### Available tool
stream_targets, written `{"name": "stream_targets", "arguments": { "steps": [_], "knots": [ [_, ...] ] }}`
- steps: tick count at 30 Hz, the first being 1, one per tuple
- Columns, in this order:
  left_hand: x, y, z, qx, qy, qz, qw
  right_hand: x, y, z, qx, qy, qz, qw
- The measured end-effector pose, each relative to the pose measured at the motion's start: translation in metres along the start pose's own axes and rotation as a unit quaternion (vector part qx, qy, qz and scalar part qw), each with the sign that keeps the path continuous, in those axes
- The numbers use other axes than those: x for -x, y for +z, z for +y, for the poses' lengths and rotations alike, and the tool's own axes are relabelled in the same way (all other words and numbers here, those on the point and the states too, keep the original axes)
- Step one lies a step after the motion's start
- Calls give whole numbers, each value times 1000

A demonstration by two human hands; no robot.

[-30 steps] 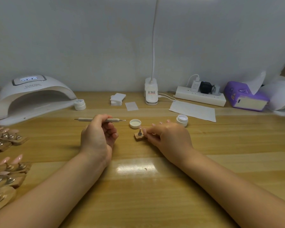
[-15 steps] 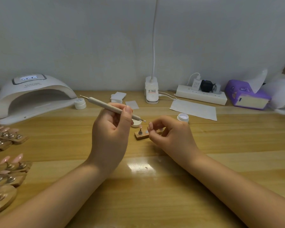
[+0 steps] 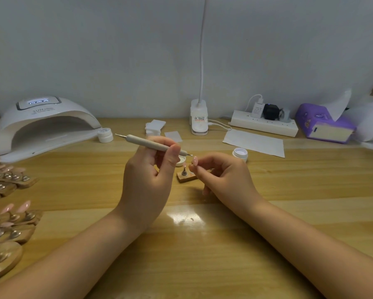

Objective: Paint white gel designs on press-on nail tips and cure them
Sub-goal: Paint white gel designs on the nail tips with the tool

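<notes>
Left hand (image 3: 146, 180) gripping dotting pen (image 3: 153, 145) mid-frame, tip just beside pink nail tip (image 3: 195, 160) pinched in right hand (image 3: 222, 178). Wooden stand (image 3: 186, 176) below on bench (image 3: 202, 244). Curing lamp (image 3: 43, 124) upper left.

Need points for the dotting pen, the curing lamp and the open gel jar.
dotting pen (image 3: 148, 143): head view, middle of the grey barrel.
curing lamp (image 3: 43, 108): head view, top of the white shell.
open gel jar (image 3: 240, 153): head view, its rim.
</notes>
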State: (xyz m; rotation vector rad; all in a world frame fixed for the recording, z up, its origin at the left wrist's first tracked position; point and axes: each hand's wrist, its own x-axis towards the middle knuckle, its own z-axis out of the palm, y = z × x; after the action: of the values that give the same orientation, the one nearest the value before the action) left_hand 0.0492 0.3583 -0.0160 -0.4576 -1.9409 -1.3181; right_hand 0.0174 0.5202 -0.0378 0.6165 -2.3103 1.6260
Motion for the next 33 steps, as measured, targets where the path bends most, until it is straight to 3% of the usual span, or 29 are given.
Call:
{"name": "stream_targets", "arguments": {
  "steps": [33],
  "knots": [
    [3,2,-5,-12,-10,-23,1000,1,0,2,-20,0,-13,1000]
  ]
}}
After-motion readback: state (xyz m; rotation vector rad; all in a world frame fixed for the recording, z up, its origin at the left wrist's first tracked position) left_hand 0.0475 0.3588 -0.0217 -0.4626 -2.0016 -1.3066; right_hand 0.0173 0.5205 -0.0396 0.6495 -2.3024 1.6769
